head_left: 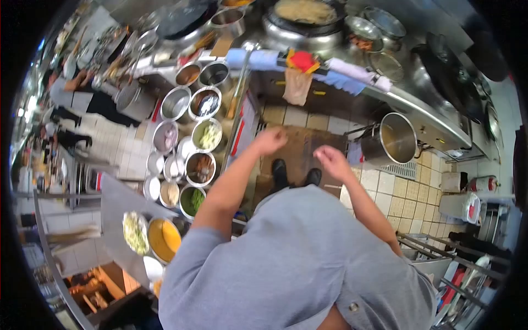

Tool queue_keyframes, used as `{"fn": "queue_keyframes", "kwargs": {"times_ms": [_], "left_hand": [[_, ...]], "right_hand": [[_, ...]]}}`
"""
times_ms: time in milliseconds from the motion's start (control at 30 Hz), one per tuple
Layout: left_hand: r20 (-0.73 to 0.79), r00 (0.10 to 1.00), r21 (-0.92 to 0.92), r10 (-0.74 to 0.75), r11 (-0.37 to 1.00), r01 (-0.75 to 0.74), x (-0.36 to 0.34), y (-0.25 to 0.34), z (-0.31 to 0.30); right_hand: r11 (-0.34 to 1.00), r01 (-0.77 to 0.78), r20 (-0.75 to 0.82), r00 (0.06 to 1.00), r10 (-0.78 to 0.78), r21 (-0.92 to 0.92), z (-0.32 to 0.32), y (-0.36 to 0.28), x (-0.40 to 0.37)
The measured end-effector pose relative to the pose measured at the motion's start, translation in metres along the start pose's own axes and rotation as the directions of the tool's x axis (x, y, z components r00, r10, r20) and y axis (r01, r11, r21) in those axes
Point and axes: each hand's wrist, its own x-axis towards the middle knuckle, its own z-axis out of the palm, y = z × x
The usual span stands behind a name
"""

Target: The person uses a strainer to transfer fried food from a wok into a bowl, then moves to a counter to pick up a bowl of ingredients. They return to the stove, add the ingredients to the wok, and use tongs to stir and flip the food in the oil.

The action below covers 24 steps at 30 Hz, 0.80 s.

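Head: left hand (271,141), right hand (331,160) above floor (300,141)

Open floor (385,190) lies between the stove counter (429,102) and the person, but the large pot (398,137) blocks the right part. To the left, metal containers (203,102) crowd the prep counter (226,132), leaving only narrow gaps. Above the stove counter's front edge, folded towels (344,81) and a hanging cloth (298,87) obstruct a low reach toward the wok (305,16).
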Motion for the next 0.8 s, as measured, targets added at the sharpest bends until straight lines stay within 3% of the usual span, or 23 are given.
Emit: {"fn": "queue_keyframes", "kwargs": {"times_ms": [67, 100, 167, 233, 267, 333, 367, 433, 567, 633, 700, 733, 767, 800], "left_hand": [[-0.044, 0.985, 0.151, 0.167, 0.976, -0.158, 0.05, 0.024, -0.014], [-0.062, 0.978, 0.133, 0.199, 0.973, -0.19, 0.064, 0.051, -0.027], [-0.078, 0.962, 0.129, 0.262, 0.959, -0.251, 0.085, 0.101, -0.048], [-0.081, 0.953, 0.104, 0.293, 0.953, -0.284, 0.096, 0.135, -0.06], [-0.075, 0.949, 0.11, 0.307, 0.948, -0.299, 0.101, 0.15, -0.064], [-0.101, 0.912, 0.157, 0.397, 0.912, -0.379, 0.112, 0.172, -0.065], [-0.097, 0.908, 0.155, 0.407, 0.908, -0.39, 0.114, 0.179, -0.065], [-0.07, 0.884, 0.233, 0.462, 0.869, -0.436, 0.12, 0.195, -0.064], [-0.033, 0.822, 0.327, 0.569, 0.783, -0.529, 0.135, 0.195, -0.045], [-0.001, 0.807, 0.318, 0.591, 0.765, -0.56, 0.137, 0.19, -0.037], [0.07, 0.881, 0.334, 0.468, 0.821, -0.463, 0.132, 0.184, -0.034], [0.078, 0.872, 0.34, 0.484, 0.809, -0.479, 0.128, 0.18, -0.033], [0.079, 0.884, 0.397, 0.461, 0.799, -0.452, 0.124, 0.175, -0.032], [0.077, 0.896, 0.453, 0.438, 0.785, -0.423, 0.121, 0.17, -0.031]], "right_hand": [[0.984, 0.049, 0.084, 0.994, -0.064, 0.169, -0.003, -0.072, 0.002], [0.975, 0.073, 0.137, 0.985, -0.103, 0.209, -0.008, -0.105, 0.003], [0.907, 0.363, 0.126, 0.91, -0.394, 0.216, -0.007, -0.152, -0.003], [0.873, 0.475, 0.286, 0.825, -0.487, 0.116, -0.011, -0.186, -0.013], [0.871, 0.48, 0.273, 0.828, -0.49, 0.108, -0.012, -0.201, -0.017], [0.725, 0.687, 0.47, 0.625, -0.623, 0.047, -0.011, -0.223, -0.022], [0.726, 0.687, 0.465, 0.631, -0.621, 0.037, -0.004, -0.225, -0.022], [0.57, 0.82, 0.348, 0.549, -0.76, -0.047, 0.008, -0.229, -0.019], [0.537, 0.797, 0.363, 0.604, -0.71, -0.276, 0.016, -0.23, -0.009], [0.534, 0.804, 0.362, 0.594, -0.718, -0.261, 0.022, -0.235, -0.016], [0.654, 0.757, 0.441, 0.587, -0.679, -0.001, 0.023, -0.243, -0.022], [0.671, 0.741, 0.427, 0.598, -0.678, 0.028, 0.021, -0.244, -0.021], [0.666, 0.746, 0.417, 0.602, -0.682, 0.013, 0.02, -0.24, -0.016], [0.686, 0.722, 0.358, 0.666, -0.655, -0.088, 0.022, -0.232, -0.008]]}}
